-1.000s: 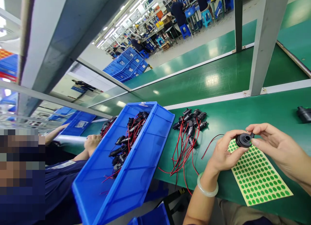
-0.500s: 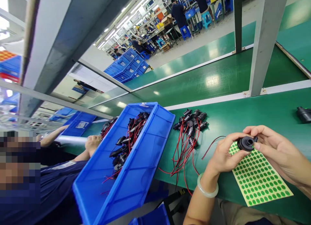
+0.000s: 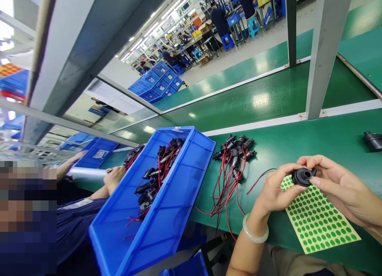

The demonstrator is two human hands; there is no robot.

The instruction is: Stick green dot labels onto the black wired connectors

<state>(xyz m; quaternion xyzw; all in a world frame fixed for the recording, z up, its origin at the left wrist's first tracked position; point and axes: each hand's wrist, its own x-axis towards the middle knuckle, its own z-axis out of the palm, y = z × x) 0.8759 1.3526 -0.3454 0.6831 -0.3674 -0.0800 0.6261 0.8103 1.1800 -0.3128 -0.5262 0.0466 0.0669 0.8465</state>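
Note:
Both my hands hold one small black round part [image 3: 302, 176] with red and black wires, just above a yellow sheet of green dot stickers [image 3: 319, 220]. My left hand [image 3: 276, 190], with a pale bangle at the wrist, pinches the part from the left. My right hand [image 3: 334, 182] grips it from the right with curled fingers. A pile of similar black parts with red wires [image 3: 231, 162] lies on the green table to the left of my hands.
A long blue bin [image 3: 167, 212] with several wired parts sits at the table's left edge. Another person's hand [image 3: 115, 176] and dark sleeve are beside it. One black part [image 3: 373, 141] lies at the far right. A grey post [image 3: 324, 53] stands behind.
The black part and both hands have shifted slightly down and to the right over the sticker sheet. The co-worker's hand moved a little.

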